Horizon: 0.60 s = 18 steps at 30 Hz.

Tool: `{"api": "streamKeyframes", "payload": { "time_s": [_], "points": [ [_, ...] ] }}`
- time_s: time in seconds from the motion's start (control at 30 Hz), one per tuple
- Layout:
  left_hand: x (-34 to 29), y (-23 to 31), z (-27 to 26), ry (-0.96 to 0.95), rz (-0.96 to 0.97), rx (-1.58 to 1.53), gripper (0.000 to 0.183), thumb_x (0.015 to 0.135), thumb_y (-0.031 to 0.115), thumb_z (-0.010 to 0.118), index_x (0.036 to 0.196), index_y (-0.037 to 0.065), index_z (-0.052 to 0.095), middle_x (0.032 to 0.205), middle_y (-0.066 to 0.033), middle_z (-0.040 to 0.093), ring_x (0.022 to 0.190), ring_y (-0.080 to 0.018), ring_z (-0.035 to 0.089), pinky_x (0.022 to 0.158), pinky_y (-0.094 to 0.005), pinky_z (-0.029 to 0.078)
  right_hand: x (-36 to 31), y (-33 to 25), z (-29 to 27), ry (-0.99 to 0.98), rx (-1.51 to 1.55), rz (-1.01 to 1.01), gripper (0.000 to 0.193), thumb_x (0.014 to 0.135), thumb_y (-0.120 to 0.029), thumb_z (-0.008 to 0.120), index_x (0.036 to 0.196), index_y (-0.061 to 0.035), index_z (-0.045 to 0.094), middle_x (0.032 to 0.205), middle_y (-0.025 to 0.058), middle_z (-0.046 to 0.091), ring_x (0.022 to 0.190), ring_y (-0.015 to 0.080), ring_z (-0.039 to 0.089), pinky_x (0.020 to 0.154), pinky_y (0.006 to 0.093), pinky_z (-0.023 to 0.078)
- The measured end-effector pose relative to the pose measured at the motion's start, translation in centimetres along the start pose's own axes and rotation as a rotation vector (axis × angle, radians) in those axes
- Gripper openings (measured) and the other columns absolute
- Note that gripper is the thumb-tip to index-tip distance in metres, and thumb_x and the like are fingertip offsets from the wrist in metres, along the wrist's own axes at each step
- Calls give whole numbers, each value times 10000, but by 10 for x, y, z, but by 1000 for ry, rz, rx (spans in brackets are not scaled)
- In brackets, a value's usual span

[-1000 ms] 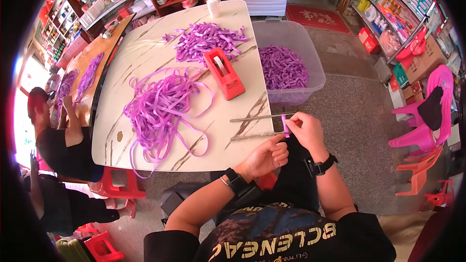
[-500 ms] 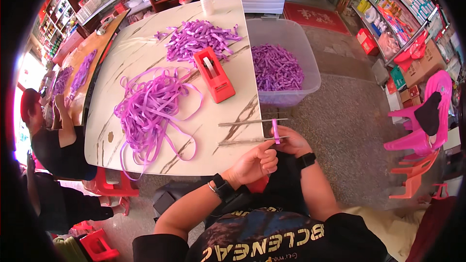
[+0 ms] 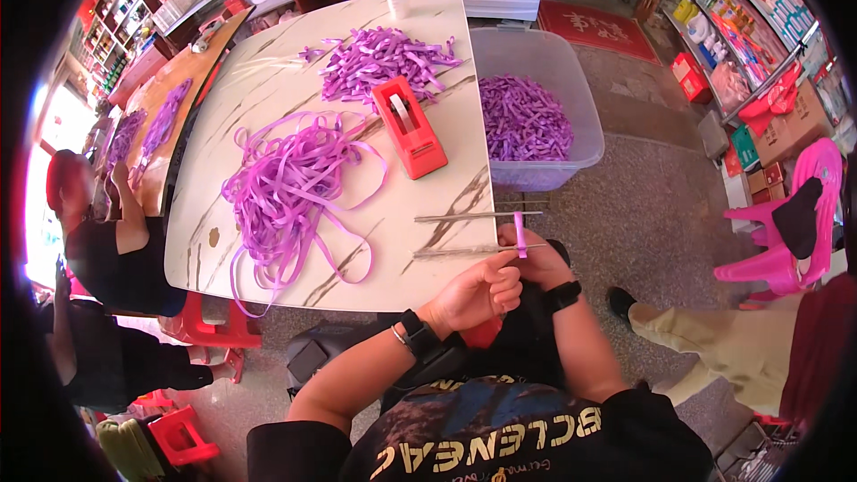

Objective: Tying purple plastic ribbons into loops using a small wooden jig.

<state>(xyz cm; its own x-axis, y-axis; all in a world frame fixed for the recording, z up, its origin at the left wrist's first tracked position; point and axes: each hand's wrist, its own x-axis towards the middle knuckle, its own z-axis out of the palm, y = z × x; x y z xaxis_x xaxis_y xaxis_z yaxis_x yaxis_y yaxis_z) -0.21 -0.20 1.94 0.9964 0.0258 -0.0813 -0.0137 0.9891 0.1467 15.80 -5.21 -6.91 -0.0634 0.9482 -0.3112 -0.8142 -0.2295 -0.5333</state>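
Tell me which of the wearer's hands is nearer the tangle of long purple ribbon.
Left. The left hand is by the near right corner of the table, right of the ribbon tangle; the right hand is farther right, past the edge.

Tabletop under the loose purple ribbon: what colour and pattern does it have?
The tabletop is whitish with brown, marble-like veins; the head view shows it best.

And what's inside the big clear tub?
Lots of short purple ribbon pieces lie inside the tub. They cover its bottom, and the table hides its left edge, so I can't see there.
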Motion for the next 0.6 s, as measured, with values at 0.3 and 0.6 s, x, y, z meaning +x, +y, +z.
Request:
{"api": "streamKeyframes", "payload": {
  "time_s": [0.3,0.6],
  "points": [
    [-1,2,-1,11,25,17,135,817,146,401,946,110,417,665,8,336,618,-125,364,613,-247,332,-22,-40,32,56,-33,35,237,875,-233,495,1012,-43,532,859,31,595,891,185,541,846,347,412],
    [-2,-2,-3,-53,53,70,193,874,231,388,991,80,413,700,1,368,666,-133,388,656,-252,355,-28,-49,29,7,-62,30,181,870,-204,506,955,-49,543,788,25,580,840,174,548,809,308,406]
  ]
}}
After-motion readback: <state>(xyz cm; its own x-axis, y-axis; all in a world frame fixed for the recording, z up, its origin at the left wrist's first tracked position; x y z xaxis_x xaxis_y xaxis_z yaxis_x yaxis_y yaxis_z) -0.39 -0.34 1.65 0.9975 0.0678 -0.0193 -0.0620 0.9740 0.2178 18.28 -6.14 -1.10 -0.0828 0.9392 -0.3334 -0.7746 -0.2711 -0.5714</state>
